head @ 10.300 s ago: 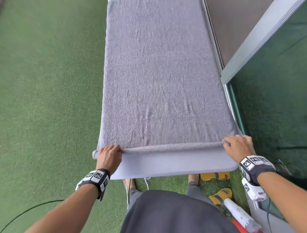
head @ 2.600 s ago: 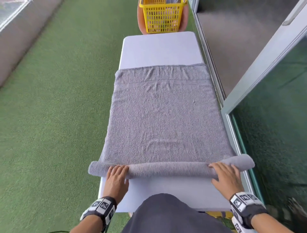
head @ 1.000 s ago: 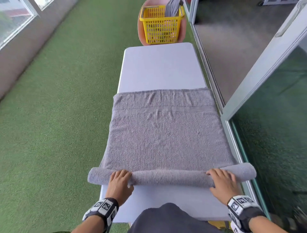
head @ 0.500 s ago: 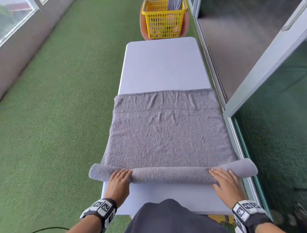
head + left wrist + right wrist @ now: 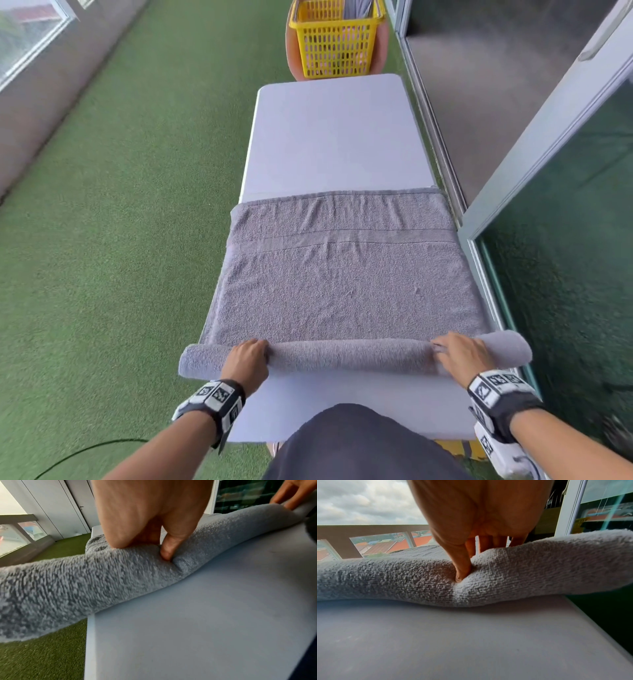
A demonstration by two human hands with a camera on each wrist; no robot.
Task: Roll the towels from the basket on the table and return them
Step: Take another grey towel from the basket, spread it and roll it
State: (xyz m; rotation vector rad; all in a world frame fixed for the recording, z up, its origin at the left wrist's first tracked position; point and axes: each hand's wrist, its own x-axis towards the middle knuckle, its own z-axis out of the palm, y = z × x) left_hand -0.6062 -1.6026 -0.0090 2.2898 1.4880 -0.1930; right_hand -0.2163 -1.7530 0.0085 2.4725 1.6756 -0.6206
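A grey towel point(image 5: 342, 291) lies lengthwise on the white table point(image 5: 332, 137). Its near end is wound into a roll point(image 5: 349, 356) that overhangs both table sides. My left hand point(image 5: 248, 356) grips the roll near its left end. In the left wrist view the left hand point(image 5: 145, 543) has its thumb dug into the roll point(image 5: 85, 581) and its fingers curled over the top. My right hand point(image 5: 459, 353) grips near the right end. In the right wrist view the right hand point(image 5: 471, 555) also has its thumb sunk into the roll point(image 5: 385, 578).
A yellow basket point(image 5: 334, 48) stands on an orange seat beyond the table's far end, with grey cloth point(image 5: 356, 7) inside. Green turf point(image 5: 120, 240) covers the floor on the left. A sliding-door frame and track point(image 5: 479, 219) run close along the right.
Half a second ago both hands lay flat on the roll with straight fingers. Now their fingers curl over it and the thumbs dig in. The roll sits slightly further along the towel.
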